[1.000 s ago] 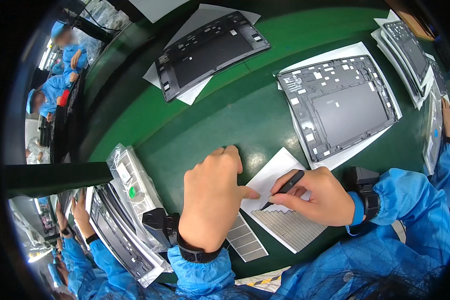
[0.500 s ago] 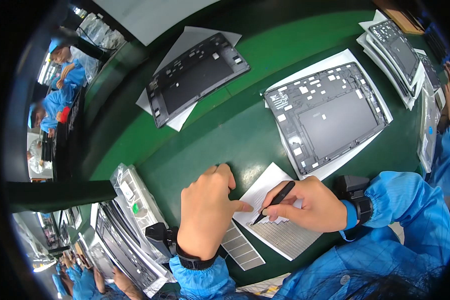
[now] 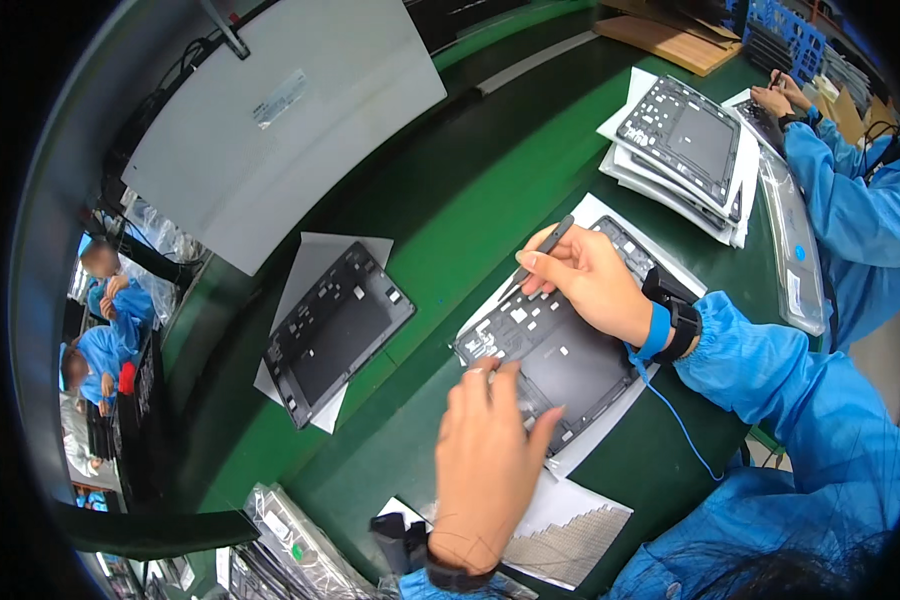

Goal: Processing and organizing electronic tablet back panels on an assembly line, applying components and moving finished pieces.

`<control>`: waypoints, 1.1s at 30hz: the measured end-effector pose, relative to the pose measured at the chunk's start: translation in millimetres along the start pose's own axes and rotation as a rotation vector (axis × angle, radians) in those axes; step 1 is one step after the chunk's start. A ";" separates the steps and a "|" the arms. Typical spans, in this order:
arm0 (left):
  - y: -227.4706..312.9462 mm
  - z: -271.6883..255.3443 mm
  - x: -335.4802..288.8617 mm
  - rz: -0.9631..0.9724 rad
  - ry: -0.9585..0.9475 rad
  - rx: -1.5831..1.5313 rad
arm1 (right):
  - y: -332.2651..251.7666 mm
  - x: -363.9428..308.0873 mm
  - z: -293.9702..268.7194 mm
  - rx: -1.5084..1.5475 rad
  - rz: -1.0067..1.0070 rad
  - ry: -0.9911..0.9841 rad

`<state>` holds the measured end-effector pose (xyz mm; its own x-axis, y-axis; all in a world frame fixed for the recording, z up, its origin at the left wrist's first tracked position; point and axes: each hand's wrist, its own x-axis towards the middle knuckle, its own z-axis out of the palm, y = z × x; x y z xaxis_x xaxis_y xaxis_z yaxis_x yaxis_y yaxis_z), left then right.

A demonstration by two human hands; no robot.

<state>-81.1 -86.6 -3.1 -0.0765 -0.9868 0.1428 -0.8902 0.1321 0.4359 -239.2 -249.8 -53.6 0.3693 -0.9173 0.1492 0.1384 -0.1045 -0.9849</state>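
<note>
Pinching a slim black tool (image 3: 560,234) in the right hand (image 3: 600,290); holding the left (image 3: 482,475) loosely spread, contact unclear. Now off the patterned sheet (image 3: 570,545) and over the dark panel (image 3: 582,362) just beyond it, apparently shifting work there. Impossible to tell whether carrying anything at the tip.

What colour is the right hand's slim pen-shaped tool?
The slim pen-shaped tool is black; best in head view.

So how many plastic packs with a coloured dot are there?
2. One pack with a green dot lies at lower left, past the left hand; another pack with a blue dot lies right, beside a co-worker's sleeve. Others may be hidden.
</note>
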 end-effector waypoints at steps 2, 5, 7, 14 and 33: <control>5.2 18.2 15.1 0.041 0.017 0.006 | 12.3 5.0 -7.0 -0.017 0.027 -0.001; 9.2 37.6 25.6 0.030 0.041 0.018 | 21.8 2.7 -11.5 -0.069 0.074 0.011; 8.9 40.7 20.6 -0.026 -0.079 0.060 | 20.9 2.2 -6.7 -0.041 0.090 0.010; 18.7 45.7 24.2 -0.074 -0.107 0.058 | 22.7 -0.7 -8.5 -0.023 0.088 0.053; 13.7 54.6 28.2 -0.060 -0.102 0.193 | 29.1 1.9 -9.7 -0.032 0.130 0.028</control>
<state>-119.9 -117.8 -41.7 -0.0574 -0.9980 0.0272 -0.9632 0.0625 0.2614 -243.4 -258.3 -82.8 0.3562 -0.9342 0.0184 0.0617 0.0039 -0.9981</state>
